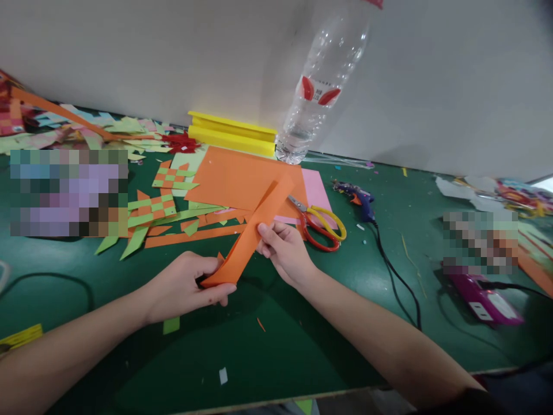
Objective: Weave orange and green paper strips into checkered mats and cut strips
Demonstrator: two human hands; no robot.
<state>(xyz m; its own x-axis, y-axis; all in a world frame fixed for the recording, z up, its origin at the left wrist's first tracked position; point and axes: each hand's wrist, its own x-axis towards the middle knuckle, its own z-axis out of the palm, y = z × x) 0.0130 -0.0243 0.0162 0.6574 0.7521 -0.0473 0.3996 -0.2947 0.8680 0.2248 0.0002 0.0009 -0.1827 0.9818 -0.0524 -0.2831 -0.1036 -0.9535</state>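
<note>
A folded strip of orange paper [248,242] is held up between my two hands, slanting from lower left to upper right. My left hand [196,282] pinches its lower end, where the paper bends round in a curve. My right hand [285,248] grips the strip's edge near the middle, thumb on the near face. Behind it lie orange sheets [242,178] and a pink sheet [317,193]. Scissors [322,227] with a red and a yellow handle rest just beyond my right hand. Woven green and orange paper pieces [153,208] lie to the left.
A clear plastic bottle [322,86] stands by the wall, beside a folded yellow strip [233,132]. A blue glue gun [358,199] with a black cord lies to the right, near a magenta power strip [484,297]. Paper scraps [86,129] heap up at the back left.
</note>
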